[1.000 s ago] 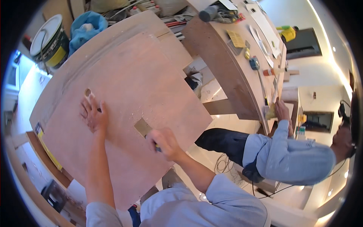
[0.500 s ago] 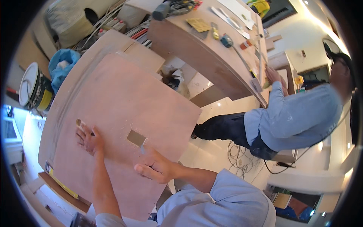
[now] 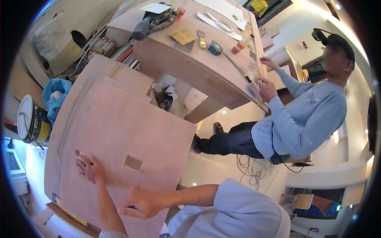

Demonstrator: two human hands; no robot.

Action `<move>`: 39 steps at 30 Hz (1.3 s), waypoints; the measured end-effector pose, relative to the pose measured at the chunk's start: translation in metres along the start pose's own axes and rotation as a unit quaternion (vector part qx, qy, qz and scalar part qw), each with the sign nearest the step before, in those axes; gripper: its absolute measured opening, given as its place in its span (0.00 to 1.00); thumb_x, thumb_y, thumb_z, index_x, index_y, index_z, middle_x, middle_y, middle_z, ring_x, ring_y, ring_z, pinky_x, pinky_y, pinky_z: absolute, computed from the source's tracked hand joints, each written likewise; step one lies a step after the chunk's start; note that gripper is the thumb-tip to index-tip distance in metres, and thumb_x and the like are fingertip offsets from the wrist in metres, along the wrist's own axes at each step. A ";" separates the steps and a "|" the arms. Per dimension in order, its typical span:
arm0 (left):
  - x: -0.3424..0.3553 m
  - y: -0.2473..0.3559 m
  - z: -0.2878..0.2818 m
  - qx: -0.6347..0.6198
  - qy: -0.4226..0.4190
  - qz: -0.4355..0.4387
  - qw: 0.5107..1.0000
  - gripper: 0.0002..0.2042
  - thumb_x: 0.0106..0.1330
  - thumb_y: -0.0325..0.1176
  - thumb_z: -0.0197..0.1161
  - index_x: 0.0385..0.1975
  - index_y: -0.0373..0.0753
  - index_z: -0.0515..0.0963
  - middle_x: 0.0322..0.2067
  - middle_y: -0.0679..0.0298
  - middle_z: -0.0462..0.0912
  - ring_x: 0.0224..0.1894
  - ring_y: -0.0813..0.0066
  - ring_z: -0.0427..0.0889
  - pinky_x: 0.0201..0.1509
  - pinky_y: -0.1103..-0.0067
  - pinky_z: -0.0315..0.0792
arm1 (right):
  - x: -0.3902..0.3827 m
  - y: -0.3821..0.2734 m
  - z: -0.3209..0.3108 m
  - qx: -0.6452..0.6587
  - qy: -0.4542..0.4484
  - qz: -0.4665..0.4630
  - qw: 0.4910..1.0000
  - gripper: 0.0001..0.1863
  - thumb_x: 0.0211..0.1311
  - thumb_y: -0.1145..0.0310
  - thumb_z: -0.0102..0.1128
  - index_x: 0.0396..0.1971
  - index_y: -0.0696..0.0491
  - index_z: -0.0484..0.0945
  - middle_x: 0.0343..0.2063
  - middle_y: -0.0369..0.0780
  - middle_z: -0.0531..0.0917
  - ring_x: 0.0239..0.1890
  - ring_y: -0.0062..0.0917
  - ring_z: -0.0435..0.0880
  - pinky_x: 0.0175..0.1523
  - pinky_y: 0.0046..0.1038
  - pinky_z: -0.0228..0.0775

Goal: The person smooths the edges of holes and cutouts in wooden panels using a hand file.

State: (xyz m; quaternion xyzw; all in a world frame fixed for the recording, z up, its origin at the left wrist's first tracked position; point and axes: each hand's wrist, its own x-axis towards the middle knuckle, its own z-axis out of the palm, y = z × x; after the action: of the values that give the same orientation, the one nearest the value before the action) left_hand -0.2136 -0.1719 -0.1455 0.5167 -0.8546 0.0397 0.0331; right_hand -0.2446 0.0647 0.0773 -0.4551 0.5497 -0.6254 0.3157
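A broad pinkish plywood panel [image 3: 131, 115] lies in front of me. It has a rectangular cutout [image 3: 133, 163] near its middle and a small round hole [image 3: 77, 152] farther left. My left hand [image 3: 91, 170] rests flat on the panel beside the round hole, fingers spread. In my right hand [image 3: 145, 202], closed above the panel on the near side of the cutout, is a thin tool with a narrow grey blade [image 3: 138, 180]. The blade points toward the cutout's near right corner; the fist hides its handle. Pale dust and chips surround the cutout.
Beyond, a wooden bench [image 3: 174, 59] carries a power tool [image 3: 155, 23], sandpaper [image 3: 182, 37], a utility knife [image 3: 201, 41], a tape measure [image 3: 215, 48] and a bottle [image 3: 243, 43]. A co-worker [image 3: 305, 115] stands at its right end. A bucket [image 3: 25, 119] stands left; cables [image 3: 250, 170] lie on the floor.
My view has shifted. My right hand has drawn back from the cutout toward me with the thin tool. My left hand stays beside the round hole. The co-worker's hands have lifted from the bench.
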 end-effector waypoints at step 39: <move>0.002 0.003 0.015 -0.071 0.031 0.007 0.997 0.31 0.61 0.57 0.47 0.64 0.53 0.57 0.66 0.57 0.51 0.69 0.59 0.46 0.68 0.55 0.40 | -0.188 -0.005 -0.092 0.006 0.159 0.244 0.957 0.25 0.47 0.67 0.70 0.46 0.58 0.73 0.44 0.47 0.74 0.43 0.31 0.78 0.45 0.25 0.72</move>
State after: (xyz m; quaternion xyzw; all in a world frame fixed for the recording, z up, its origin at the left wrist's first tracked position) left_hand -0.2174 -0.1738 -0.1604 0.5052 -0.8577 -0.0048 0.0957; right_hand -0.2561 0.2708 0.0421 -0.2003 0.6830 -0.5970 0.3701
